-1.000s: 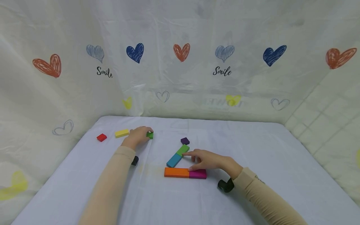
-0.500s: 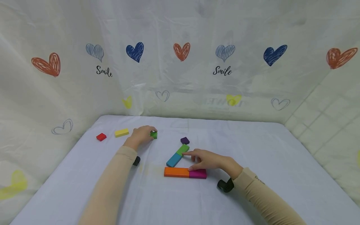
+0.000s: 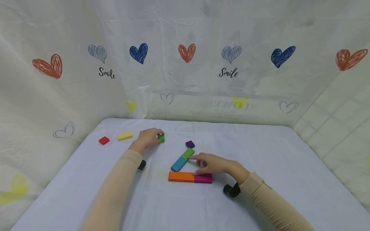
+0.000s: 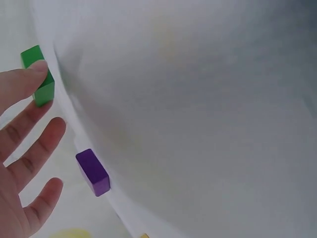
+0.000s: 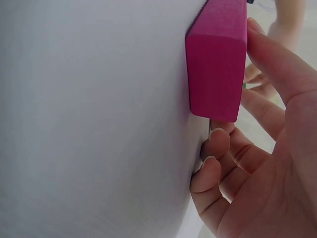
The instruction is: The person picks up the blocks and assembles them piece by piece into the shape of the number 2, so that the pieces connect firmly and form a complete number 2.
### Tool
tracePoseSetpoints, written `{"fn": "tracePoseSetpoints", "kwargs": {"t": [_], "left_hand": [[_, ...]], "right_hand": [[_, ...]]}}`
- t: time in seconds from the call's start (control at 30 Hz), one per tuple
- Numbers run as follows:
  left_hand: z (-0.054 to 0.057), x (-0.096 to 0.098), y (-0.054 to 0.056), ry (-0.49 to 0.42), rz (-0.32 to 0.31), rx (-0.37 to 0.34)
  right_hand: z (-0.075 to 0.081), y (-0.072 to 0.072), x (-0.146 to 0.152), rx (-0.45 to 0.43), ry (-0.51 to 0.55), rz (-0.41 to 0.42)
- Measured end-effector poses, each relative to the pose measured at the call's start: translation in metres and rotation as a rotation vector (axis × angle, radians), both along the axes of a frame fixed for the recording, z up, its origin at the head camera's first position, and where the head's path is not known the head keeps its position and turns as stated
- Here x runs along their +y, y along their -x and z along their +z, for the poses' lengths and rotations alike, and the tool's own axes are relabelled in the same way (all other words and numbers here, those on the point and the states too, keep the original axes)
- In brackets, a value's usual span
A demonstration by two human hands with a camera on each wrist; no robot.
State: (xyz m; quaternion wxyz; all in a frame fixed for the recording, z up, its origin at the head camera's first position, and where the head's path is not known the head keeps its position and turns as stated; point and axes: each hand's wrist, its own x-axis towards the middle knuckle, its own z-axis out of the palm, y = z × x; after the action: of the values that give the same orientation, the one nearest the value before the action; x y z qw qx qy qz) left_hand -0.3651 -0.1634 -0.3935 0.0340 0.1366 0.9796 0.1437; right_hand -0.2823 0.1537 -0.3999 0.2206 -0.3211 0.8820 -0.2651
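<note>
My left hand [image 3: 148, 137] pinches a small green block [image 3: 161, 138] between thumb and index finger toward the back of the table; the other fingers are spread. Whether this block touches the cloth, I cannot tell. Beside those fingers in the left wrist view stands a purple block [image 4: 92, 171], which the head view hides. My right hand [image 3: 214, 163] rests its thumb near the seam of an orange block [image 3: 181, 176] and a magenta block [image 3: 204, 178] laid end to end. Its extended index finger touches a light green block [image 3: 188, 153], which adjoins a blue block [image 3: 179, 164] in a slanted row.
A dark purple block [image 3: 189, 144] lies at the far end of the slanted row. Farther left are a yellow block [image 3: 125, 136] and a red block [image 3: 104, 140]. Black wrist cameras sit under both wrists. A curtain with printed hearts [image 3: 186, 53] hangs behind the white-covered table [image 3: 260, 150].
The left hand has moved a little to the right, carrying the small green block with it. The right hand and the blocks near it have stayed in place.
</note>
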Motion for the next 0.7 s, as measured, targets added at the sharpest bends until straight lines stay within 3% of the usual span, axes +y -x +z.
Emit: {"fn": "tracePoseSetpoints", "kwargs": {"t": [0.27,0.47,0.7], "left_hand": [[0.001,0.008,-0.001,-0.023,-0.026,0.026],[0.0,0.015,-0.003,-0.071,-0.047,-0.007],[0.0,0.025,-0.004,-0.063,-0.054,0.014]], "right_hand": [[0.0,0.0,0.001,0.003,-0.007,0.002],[0.001,-0.001,0.0,0.003,-0.007,0.008],[0.003,-0.001,-0.001,-0.005,-0.008,-0.001]]}}
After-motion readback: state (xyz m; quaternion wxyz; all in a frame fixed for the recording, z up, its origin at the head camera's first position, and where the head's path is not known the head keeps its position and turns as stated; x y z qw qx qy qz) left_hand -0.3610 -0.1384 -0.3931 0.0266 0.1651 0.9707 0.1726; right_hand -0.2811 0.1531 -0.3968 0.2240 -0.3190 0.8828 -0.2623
